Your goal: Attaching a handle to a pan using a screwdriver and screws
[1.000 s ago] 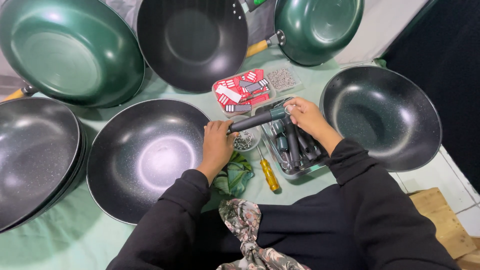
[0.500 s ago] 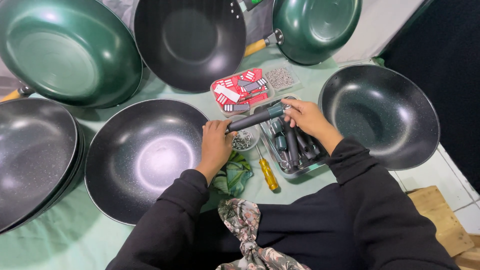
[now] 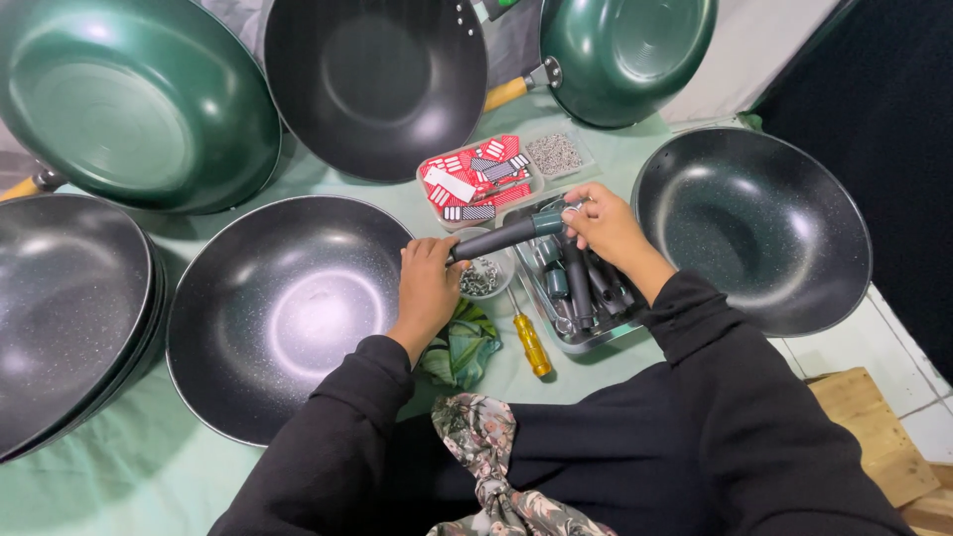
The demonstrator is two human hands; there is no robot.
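Note:
A dark speckled wok (image 3: 288,308) lies on the green cloth right in front of me. My left hand (image 3: 429,288) grips its right rim where a black pan handle (image 3: 501,238) meets it. My right hand (image 3: 601,226) is closed on the handle's far end, which has a green collar. Below the handle stands a small bowl of screws (image 3: 483,277). Under my right hand lies a metal tray (image 3: 596,333) with several more black handles.
A yellow-handled screwdriver (image 3: 532,342) and a crumpled green cloth (image 3: 459,347) lie near my left wrist. A box of red cards (image 3: 476,181) and a box of small metal parts (image 3: 554,154) sit behind. More woks (image 3: 754,228) (image 3: 60,298) ring the table; green pans (image 3: 109,109) lean behind.
Hardly anything has moved. Both hands stay on the handle at the wok's rim; the view has shifted slightly.

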